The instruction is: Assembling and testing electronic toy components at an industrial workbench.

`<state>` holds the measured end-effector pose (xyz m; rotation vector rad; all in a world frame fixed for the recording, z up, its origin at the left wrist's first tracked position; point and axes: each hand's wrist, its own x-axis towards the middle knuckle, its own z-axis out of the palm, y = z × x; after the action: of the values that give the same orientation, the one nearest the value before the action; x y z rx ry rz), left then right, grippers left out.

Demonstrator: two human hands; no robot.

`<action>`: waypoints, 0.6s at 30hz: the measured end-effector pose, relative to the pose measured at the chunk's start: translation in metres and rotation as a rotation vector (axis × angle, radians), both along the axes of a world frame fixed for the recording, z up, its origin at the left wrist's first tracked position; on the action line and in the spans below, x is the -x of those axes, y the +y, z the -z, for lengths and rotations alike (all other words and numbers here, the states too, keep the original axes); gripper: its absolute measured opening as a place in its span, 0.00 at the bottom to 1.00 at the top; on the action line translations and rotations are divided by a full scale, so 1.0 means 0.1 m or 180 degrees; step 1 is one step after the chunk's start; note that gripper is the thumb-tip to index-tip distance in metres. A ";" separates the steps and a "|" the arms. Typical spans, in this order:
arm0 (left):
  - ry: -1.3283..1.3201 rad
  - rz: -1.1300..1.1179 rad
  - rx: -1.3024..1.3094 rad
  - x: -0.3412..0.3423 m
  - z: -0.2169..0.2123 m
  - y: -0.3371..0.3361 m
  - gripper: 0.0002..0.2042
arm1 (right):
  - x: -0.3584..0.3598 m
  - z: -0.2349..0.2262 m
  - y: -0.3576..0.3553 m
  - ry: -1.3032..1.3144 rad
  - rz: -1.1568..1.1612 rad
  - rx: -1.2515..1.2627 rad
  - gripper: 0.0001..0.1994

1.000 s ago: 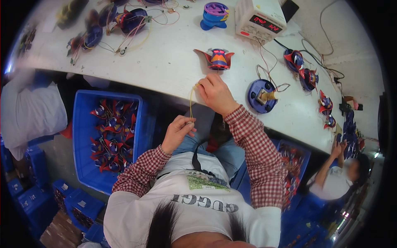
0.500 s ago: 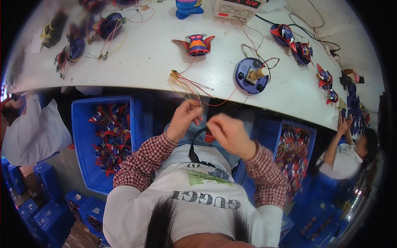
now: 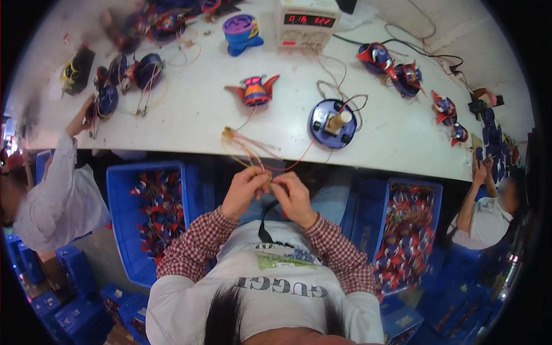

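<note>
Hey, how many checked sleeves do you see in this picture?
2. The left checked sleeve leads up to the left hand; the right checked sleeve leads up to the right hand. No other shows, though one could be hidden.

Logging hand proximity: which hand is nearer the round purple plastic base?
Right: the right hand is below the base in view, slightly left; the left hand also below, farther left.

A white table [image 3: 190, 115] bears a winged figure [image 3: 255, 94], blue disc [image 3: 332, 139], power supply [image 3: 307, 26]; leftward, probably toy parts [image 3: 148, 70].
</note>
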<state>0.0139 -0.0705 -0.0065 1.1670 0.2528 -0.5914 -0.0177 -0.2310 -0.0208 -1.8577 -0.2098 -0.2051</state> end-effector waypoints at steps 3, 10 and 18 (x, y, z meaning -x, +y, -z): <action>0.0105 -0.0038 0.0080 0.02 -0.13 0.03 0.05 | -0.02 -0.12 0.00 -0.0311 -0.0246 0.0060 0.07; 0.0189 0.0170 0.0059 0.02 -0.12 0.04 0.07 | -0.03 -0.10 -0.07 -0.0545 -0.0517 0.0274 0.08; 0.0299 0.0074 0.0098 -0.01 -0.10 -0.01 0.05 | -0.05 -0.06 -0.10 -0.0542 -0.0488 0.0264 0.08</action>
<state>0.0144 -0.0720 0.0038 1.1153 0.3097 -0.6694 -0.0127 -0.2412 -0.0148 -1.8974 -0.4832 -0.2517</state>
